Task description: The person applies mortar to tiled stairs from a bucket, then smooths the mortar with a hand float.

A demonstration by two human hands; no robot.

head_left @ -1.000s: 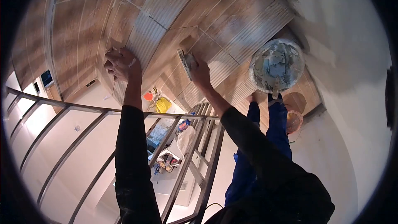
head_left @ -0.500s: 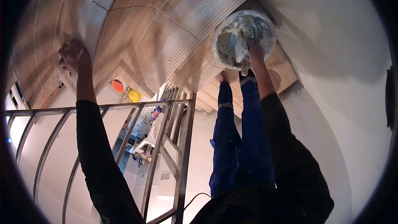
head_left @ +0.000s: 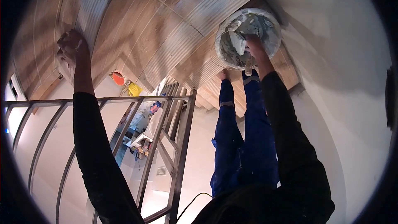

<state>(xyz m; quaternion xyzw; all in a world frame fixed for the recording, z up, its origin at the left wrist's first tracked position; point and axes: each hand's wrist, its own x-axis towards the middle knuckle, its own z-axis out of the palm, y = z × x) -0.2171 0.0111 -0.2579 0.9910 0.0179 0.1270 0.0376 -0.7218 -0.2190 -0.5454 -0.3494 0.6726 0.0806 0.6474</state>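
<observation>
In the head view my right hand is closed around a trowel. Its pale, mortar-smeared blade is inside a round white bucket, and its handle end sticks out below my fist. Wet grey mortar coats the bucket's inside. Far to the left, my left hand is closed, fingers curled, against the wood-look tiled step. Whether it grips the step's edge or some small thing is hidden.
A metal railing runs below the steps on the left. Past it, a lower level shows an orange bucket, a yellow bag and a cluttered white stand. A pale curved wall rises on the right.
The trowel blade has shifted and turned within the bucket, with my right hand slightly higher. My left hand keeps its place on the step while the view has moved a little.
</observation>
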